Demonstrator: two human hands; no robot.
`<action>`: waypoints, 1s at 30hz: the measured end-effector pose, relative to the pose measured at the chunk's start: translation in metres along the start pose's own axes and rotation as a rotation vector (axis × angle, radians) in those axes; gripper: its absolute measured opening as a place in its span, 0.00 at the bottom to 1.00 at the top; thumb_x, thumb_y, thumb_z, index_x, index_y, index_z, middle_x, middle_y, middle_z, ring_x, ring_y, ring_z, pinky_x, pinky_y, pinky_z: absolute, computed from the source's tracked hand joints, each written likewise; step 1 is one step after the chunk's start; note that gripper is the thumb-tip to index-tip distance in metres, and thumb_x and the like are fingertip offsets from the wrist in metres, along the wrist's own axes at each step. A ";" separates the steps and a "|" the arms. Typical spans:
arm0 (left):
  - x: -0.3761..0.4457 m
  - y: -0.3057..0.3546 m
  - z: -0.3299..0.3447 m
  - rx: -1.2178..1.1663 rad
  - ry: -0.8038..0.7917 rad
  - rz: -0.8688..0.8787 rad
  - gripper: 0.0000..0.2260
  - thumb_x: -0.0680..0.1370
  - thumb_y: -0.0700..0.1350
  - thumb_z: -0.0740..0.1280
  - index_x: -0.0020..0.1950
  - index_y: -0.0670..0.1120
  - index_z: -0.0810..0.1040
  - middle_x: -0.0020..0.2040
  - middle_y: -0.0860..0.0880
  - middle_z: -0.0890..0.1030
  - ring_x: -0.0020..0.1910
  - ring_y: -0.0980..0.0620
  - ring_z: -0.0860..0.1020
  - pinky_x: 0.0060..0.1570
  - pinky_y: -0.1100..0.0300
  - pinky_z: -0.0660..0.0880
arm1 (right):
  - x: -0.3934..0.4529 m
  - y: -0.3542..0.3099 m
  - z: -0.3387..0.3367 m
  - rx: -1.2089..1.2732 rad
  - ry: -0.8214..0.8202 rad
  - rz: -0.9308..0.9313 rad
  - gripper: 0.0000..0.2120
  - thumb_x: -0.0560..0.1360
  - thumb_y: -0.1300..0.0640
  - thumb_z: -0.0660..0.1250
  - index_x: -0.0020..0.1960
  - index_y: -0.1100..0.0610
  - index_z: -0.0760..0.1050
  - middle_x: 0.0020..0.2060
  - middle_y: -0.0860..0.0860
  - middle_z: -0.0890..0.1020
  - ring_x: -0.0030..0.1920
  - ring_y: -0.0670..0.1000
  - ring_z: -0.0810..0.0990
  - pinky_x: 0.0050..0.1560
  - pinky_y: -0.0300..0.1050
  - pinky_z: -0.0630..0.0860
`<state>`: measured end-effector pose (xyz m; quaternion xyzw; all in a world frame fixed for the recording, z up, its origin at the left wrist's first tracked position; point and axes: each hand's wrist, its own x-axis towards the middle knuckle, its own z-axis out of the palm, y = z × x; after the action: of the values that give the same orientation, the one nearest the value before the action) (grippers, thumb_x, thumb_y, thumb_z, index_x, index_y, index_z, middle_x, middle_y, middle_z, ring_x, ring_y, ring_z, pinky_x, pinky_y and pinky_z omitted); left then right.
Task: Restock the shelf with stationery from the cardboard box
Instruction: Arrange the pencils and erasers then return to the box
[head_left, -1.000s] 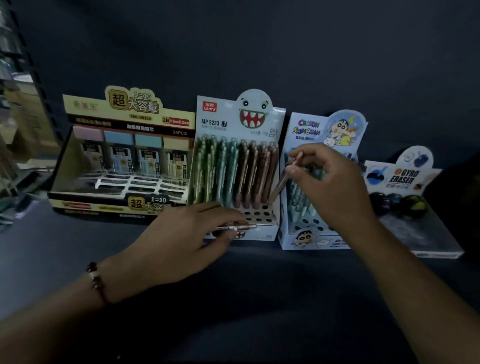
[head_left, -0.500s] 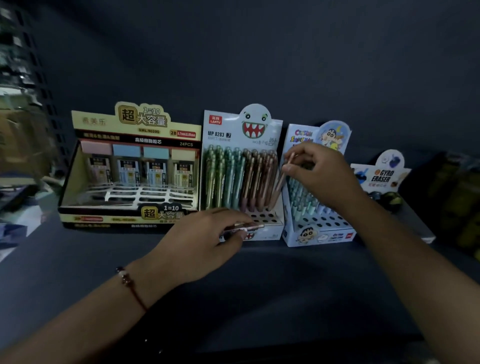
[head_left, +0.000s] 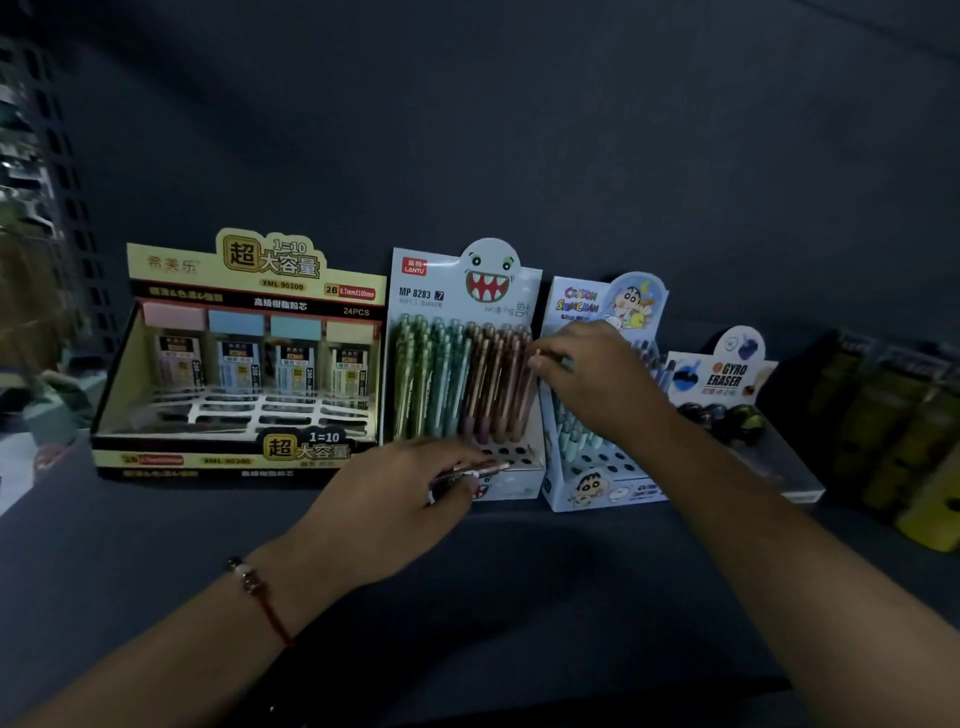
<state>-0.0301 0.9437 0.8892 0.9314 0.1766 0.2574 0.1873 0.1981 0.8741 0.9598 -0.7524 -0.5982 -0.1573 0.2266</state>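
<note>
Presently the chief risk, in my judgement, is a knock-on spill. The right hand (head_left: 587, 374) works at the crowded back rows of the monster-face pen display (head_left: 462, 374), just ahead of its fingertips, where brown pens stand packed together. A pen pushed in at a slant could miss its socket and tip its neighbours. The forearm also passes close over the cartoon pen display (head_left: 602, 415), directly beneath that hand, and could drag it along the shelf (head_left: 156, 545) or topple it.

A second risk lies with the left hand (head_left: 400, 499). It holds spare pens (head_left: 478, 470) level, their tips pointing past its fingertips over the empty front sockets; a slackened grip would drop them onto the shelf.

Right hand: fingers narrowed to a pinch on the top end of one brown pen (head_left: 537, 358), at the right edge of the brown group. Whether that pen is seated in a hole cannot be told.

Left hand: fingers curled round the spare pens, resting low against the front of the monster-face display.

Beyond the left hand's knuckles, to its left, sits the pencil-lead box (head_left: 244, 364). Right of the right forearm stands the gyro eraser display (head_left: 727, 384). No cardboard supply box is in view.
</note>
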 end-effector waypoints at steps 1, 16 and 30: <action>0.001 0.000 0.002 -0.002 -0.007 -0.002 0.16 0.81 0.55 0.62 0.69 0.60 0.74 0.61 0.59 0.79 0.49 0.62 0.79 0.51 0.62 0.77 | 0.000 0.000 0.003 -0.045 0.017 0.001 0.13 0.81 0.52 0.63 0.57 0.58 0.82 0.49 0.57 0.81 0.55 0.58 0.73 0.55 0.49 0.69; -0.001 0.002 0.001 -0.158 0.063 -0.059 0.10 0.79 0.52 0.68 0.60 0.60 0.79 0.51 0.63 0.80 0.49 0.64 0.77 0.48 0.65 0.76 | -0.064 -0.032 0.008 0.088 0.311 0.134 0.21 0.79 0.47 0.62 0.71 0.50 0.69 0.63 0.45 0.73 0.66 0.46 0.66 0.65 0.39 0.61; -0.010 0.020 0.003 -0.111 0.038 0.063 0.07 0.76 0.59 0.67 0.49 0.59 0.80 0.43 0.63 0.79 0.44 0.63 0.77 0.39 0.69 0.73 | -0.126 -0.067 0.023 1.263 0.098 0.560 0.10 0.78 0.63 0.67 0.46 0.53 0.85 0.43 0.54 0.86 0.43 0.50 0.83 0.40 0.42 0.78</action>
<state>-0.0318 0.9211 0.8921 0.9195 0.1360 0.2904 0.2272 0.1030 0.7935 0.8863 -0.5944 -0.3476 0.2517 0.6801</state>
